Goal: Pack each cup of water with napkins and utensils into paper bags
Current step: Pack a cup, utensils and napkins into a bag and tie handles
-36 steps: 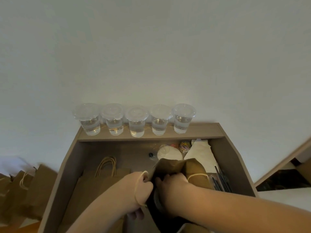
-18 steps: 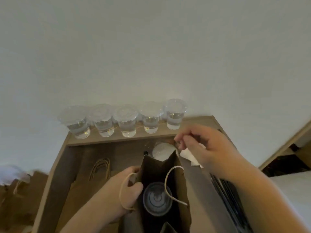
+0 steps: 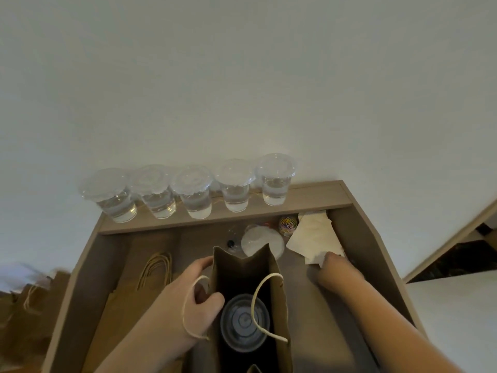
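1. The right grip (image 3: 337,267) sits knuckles-up on the near corner of the napkins (image 3: 312,235). Its fingertips are hidden, so I cannot tell whether it has a sheet pinched. It is best to peel from that loose corner and take a few sheets, not the whole stack.
2. The left grip (image 3: 199,300) holds the paper bag (image 3: 242,262) by its left wall, with the thumb inside the mouth, the fingers outside and one handle loop over the hand. This hold should stay firm and pull slightly outward so that the mouth stays wide.
3. A lidded cup (image 3: 243,323) stands upright at the bottom of the bag. The napkins should slide down a side wall beside it, not land crumpled on the lid.
4. The other handle (image 3: 259,300) arcs across the opening, so the napkins should go in behind it.
5. The bag stands on the counter (image 3: 309,305), with five cups of water (image 3: 234,184) waiting on the back ledge. The utensils are not clear in this view.
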